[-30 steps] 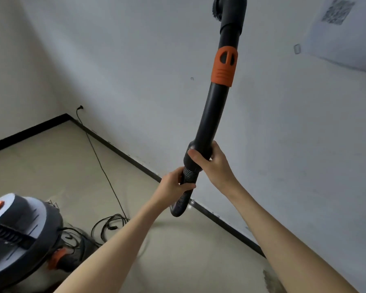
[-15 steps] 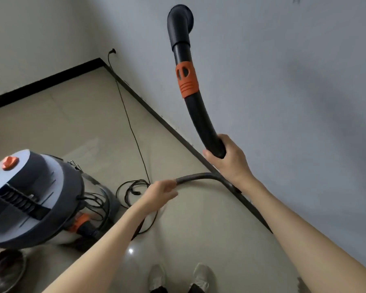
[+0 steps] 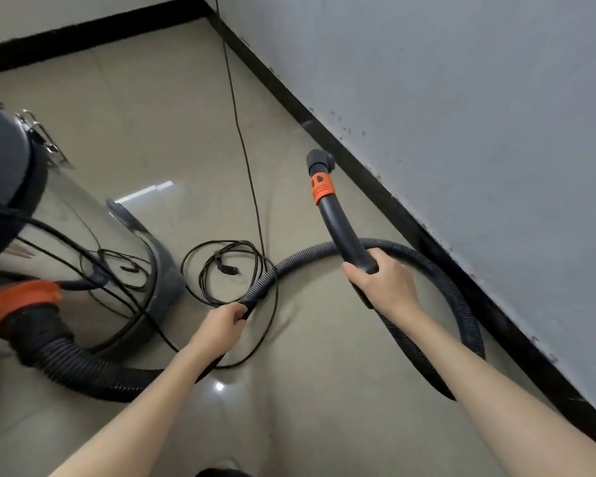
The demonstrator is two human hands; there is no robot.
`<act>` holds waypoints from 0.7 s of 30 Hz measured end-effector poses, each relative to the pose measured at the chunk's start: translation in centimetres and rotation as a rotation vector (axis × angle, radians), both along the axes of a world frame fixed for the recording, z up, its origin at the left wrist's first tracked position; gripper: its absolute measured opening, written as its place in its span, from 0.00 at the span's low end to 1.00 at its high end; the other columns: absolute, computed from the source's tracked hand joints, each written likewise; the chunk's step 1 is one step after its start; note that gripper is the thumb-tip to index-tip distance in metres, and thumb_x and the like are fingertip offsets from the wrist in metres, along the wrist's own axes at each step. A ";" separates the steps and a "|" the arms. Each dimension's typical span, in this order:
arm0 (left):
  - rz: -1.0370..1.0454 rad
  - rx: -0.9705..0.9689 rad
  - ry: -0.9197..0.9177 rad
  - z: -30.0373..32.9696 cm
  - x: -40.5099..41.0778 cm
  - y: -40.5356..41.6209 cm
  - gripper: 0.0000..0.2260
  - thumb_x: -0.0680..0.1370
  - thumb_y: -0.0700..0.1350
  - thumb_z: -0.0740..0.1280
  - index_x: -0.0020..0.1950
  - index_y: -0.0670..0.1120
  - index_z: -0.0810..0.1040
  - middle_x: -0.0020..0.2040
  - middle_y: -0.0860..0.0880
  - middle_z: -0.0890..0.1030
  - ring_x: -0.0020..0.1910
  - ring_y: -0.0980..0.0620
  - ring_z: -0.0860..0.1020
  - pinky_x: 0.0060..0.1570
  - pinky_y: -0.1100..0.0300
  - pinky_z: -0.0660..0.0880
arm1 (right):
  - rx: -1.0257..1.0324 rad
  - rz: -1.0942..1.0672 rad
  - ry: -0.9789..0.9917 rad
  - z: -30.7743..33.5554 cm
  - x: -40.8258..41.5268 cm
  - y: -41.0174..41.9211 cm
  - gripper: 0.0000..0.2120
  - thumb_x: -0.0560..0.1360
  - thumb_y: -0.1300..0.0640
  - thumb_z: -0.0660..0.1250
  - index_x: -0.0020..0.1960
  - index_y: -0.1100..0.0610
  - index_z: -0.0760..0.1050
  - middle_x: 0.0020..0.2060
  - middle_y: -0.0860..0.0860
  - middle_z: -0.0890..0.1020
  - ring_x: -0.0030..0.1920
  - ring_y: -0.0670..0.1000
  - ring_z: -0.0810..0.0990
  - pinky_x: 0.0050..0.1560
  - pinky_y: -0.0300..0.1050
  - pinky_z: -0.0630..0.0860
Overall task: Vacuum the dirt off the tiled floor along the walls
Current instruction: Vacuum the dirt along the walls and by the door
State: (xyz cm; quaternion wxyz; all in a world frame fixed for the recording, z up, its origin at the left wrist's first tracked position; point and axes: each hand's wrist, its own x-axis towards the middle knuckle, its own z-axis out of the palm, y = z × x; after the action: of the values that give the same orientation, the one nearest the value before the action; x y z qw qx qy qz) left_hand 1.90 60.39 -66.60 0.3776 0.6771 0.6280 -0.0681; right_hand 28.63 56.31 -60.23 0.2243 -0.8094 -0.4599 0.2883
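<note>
A: Where's your right hand (image 3: 384,282)?

B: Your fingers are wrapped round the black wand (image 3: 344,232); its nozzle (image 3: 320,160) points at the floor (image 3: 172,139) just beside the black skirting (image 3: 365,187) under the grey wall (image 3: 461,98).

A: And your left hand (image 3: 221,325)?

B: It grips the ribbed hose (image 3: 289,261); the hose loops behind your right hand along the skirting, and runs back to the vacuum (image 3: 11,180) at your left; a thin cord (image 3: 227,270) lies coiled between.

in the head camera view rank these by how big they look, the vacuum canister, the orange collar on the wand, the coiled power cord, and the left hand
1. Vacuum canister, though cut off and nearest the camera.
2. Coiled power cord.
3. Left hand.
4. Orange collar on the wand, smallest; it is also farther away.
</note>
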 end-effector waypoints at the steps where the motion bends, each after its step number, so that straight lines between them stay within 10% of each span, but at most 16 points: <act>1: -0.023 0.017 0.039 -2.7 -0.1 0.4 0.13 0.78 0.39 0.60 0.61 0.45 0.77 0.58 0.46 0.80 0.59 0.46 0.76 0.53 0.60 0.70 | -0.002 -0.002 0.018 -2.7 -0.4 0.4 0.14 0.73 0.43 0.67 0.48 0.54 0.76 0.37 0.49 0.81 0.44 0.56 0.78 0.44 0.49 0.72; 13: -0.209 0.359 0.481 -20.1 2.3 5.8 0.14 0.78 0.41 0.61 0.63 0.45 0.66 0.62 0.45 0.70 0.62 0.44 0.68 0.53 0.53 0.69 | -0.016 -0.016 0.073 -20.2 -3.0 3.9 0.14 0.73 0.43 0.67 0.42 0.54 0.73 0.36 0.50 0.80 0.43 0.56 0.77 0.42 0.49 0.71; 21: -0.153 0.333 0.331 -20.4 2.2 8.1 0.11 0.79 0.41 0.62 0.59 0.41 0.67 0.58 0.41 0.75 0.57 0.41 0.73 0.49 0.50 0.71 | -0.049 0.001 0.099 -22.4 -2.8 3.4 0.13 0.73 0.44 0.67 0.41 0.53 0.72 0.34 0.48 0.78 0.41 0.54 0.77 0.39 0.46 0.70</act>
State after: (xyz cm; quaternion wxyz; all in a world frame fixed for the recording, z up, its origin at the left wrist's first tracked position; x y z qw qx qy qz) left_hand 4.11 68.49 -87.04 0.1464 0.7553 0.6306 -0.1020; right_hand 25.82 59.75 -82.59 0.2269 -0.7992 -0.4414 0.3391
